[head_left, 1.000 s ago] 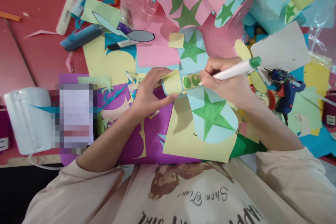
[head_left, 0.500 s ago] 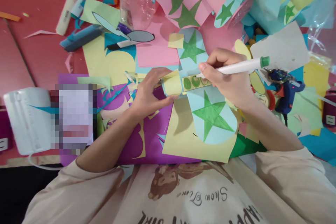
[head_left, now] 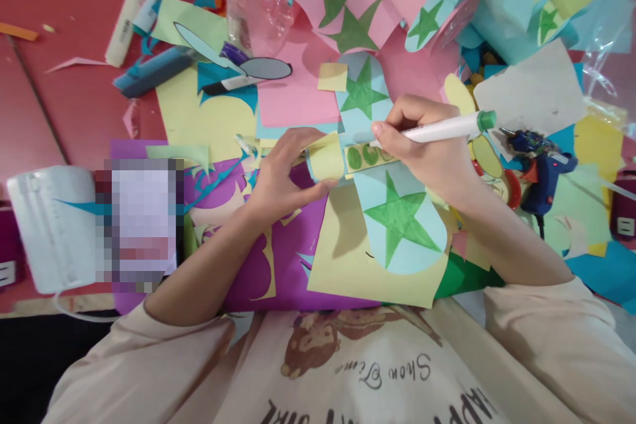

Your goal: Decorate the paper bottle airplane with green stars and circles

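My right hand (head_left: 422,142) grips a white marker (head_left: 442,128) with a green end. Its tip is at a yellow strip (head_left: 354,165) bearing green ovals. My left hand (head_left: 291,175) holds the rolled yellow end of the paper piece (head_left: 326,158) between thumb and fingers. The strip lies across a light blue paper shape, with one green star (head_left: 401,215) below it and another green star (head_left: 364,91) above. Under the lower part lies a pale yellow sheet (head_left: 342,258).
Scissors (head_left: 268,68) and a clear plastic cup (head_left: 258,10) lie beyond my left hand. A blue glue gun (head_left: 544,189) sits at the right, a white case (head_left: 52,228) at the left. Pink sheets (head_left: 298,89) and paper scraps surround the work.
The marker and my right hand have shifted slightly left, with the marker's green end lower. The third oval looks more covered by my fingers. My left hand has hardly moved.
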### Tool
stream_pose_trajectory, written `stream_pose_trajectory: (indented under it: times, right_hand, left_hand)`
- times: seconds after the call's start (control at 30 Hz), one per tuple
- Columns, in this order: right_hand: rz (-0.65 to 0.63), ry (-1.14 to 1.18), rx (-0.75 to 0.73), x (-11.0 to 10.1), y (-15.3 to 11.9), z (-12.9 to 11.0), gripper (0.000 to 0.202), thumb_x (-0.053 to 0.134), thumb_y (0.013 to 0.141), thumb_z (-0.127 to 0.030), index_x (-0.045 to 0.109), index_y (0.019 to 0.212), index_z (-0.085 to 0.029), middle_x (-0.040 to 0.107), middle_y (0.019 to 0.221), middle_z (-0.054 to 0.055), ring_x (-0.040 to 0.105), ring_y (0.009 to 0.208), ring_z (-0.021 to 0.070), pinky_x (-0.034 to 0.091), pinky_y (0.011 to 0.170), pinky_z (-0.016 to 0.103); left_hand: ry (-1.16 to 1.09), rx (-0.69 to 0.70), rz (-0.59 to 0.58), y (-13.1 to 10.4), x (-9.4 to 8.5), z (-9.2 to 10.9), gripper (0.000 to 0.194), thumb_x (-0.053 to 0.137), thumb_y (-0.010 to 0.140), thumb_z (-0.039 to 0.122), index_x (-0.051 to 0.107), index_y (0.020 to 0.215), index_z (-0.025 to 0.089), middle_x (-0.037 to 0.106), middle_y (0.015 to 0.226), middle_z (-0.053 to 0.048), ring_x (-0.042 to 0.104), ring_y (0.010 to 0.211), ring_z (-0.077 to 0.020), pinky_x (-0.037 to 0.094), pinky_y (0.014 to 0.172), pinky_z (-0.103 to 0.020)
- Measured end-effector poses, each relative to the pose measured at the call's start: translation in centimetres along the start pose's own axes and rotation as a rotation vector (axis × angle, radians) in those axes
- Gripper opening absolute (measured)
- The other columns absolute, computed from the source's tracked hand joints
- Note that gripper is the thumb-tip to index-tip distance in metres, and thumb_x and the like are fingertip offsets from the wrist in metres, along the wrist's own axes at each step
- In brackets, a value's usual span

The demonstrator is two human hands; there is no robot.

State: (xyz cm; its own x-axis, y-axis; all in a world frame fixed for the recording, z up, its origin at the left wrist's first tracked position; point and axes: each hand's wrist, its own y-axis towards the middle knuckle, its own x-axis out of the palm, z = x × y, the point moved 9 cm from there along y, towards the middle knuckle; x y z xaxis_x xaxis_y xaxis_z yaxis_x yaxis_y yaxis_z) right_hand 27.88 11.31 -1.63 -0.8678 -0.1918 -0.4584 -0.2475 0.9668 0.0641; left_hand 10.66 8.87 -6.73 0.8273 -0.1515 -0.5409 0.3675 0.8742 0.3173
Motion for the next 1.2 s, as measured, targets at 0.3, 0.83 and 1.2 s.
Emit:
stream_pose_trajectory:
  times: [0.3, 0.83, 1.2]
  right_hand:
    - [0.003, -0.024, 0.008, -0.11, -0.05, 0.08, 0.034, 0.063, 0.086, -0.023, 0.043, 0.059, -0.022, 0.050, 0.056, -0.004, 0.042, 0.051, 0.0094, 0.032, 0.046, 0.028]
    - [0.001, -0.035, 0.028, -0.10, 0.12, 0.12, 0.038, 0.064, 0.084, -0.026, 0.040, 0.055, -0.022, 0.049, 0.053, -0.002, 0.041, 0.051, 0.0103, 0.031, 0.044, 0.028]
    - [-0.012, -0.020, 0.012, -0.02, 0.23, 0.13, 0.042, 0.066, 0.084, -0.028, 0.035, 0.056, -0.022, 0.046, 0.052, -0.003, 0.040, 0.051, 0.0104, 0.031, 0.045, 0.028]
  left_hand:
    - [0.031, 0.003, -0.007, -0.01, 0.07, 0.08, 0.046, 0.069, 0.079, 0.052, 0.058, 0.118, 0.028, 0.064, 0.114, -0.009, 0.061, 0.110, -0.0265, 0.055, 0.093, -0.046]
    - [0.032, -0.018, -0.018, 0.07, 0.13, 0.04, 0.045, 0.067, 0.080, 0.053, 0.058, 0.117, 0.028, 0.064, 0.114, -0.009, 0.061, 0.111, -0.0271, 0.054, 0.095, -0.047]
    - [0.022, -0.025, -0.020, -0.04, 0.14, -0.05, 0.047, 0.068, 0.080, 0.052, 0.057, 0.118, 0.028, 0.063, 0.116, -0.009, 0.060, 0.112, -0.0269, 0.054, 0.096, -0.046]
